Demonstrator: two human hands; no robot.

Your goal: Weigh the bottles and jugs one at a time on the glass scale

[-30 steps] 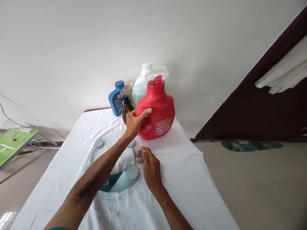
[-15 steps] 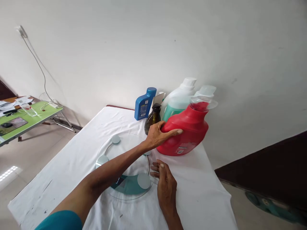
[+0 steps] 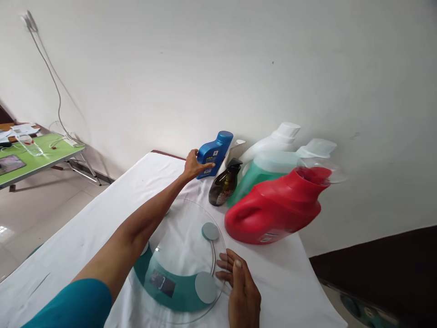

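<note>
At the back of the table, my left hand (image 3: 193, 165) is wrapped round a blue bottle (image 3: 217, 146), thumb across its front and fingers behind its edge. My right hand (image 3: 245, 287) is beside the round glass bathroom scale (image 3: 172, 291), fingers apart and reaching under the clear rim, thumb pointing upward outside it. The scale lies on the white cloth with a dark display at its near side. A dark pump bottle (image 3: 223, 184) stands just right of the blue bottle. Further right is a large red detergent jug (image 3: 273, 207) with a clear cap.
A green jug (image 3: 251, 175) and a white jug (image 3: 269, 146) stand behind the red one, close to the wall. White cloth (image 3: 283, 278) covers the table. Off to the left is a green folding table (image 3: 44, 155) with a clear bottle and papers.
My left hand has left the red jug and moved left to the blue bottle, taking hold of it. My right hand stays at the scale's rim. The view has shifted.
</note>
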